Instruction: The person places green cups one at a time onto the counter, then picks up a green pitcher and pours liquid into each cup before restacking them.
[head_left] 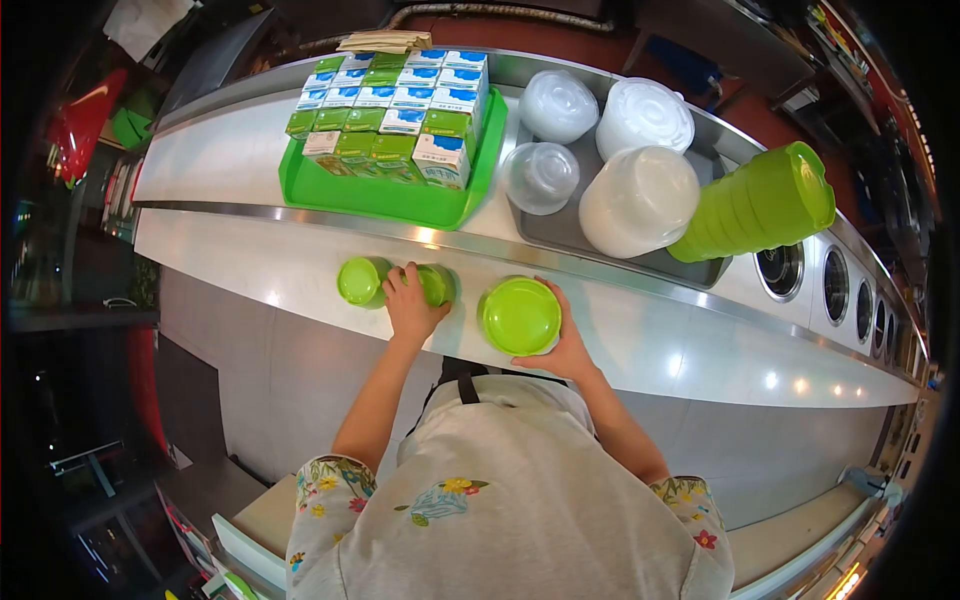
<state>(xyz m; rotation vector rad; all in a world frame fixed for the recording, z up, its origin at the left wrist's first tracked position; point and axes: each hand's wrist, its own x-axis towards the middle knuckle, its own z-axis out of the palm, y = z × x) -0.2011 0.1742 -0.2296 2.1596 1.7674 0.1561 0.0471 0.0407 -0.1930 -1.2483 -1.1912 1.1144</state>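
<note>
Three green stacks or bowls stand in a row on the white counter's front ledge. My left hand wraps over the middle small green bowl, its fingers on the rim. Just left of it is another small green bowl, close to my fingertips. To the right, my right hand grips the side of a larger green bowl, thumb and fingers curved around its edge. Whether these are single bowls or stacks is hard to tell from above.
Behind the ledge, a green tray holds rows of milk cartons. A grey tray carries stacked white bowls, clear containers and a leaning green stack. Round dark openings line the counter at right.
</note>
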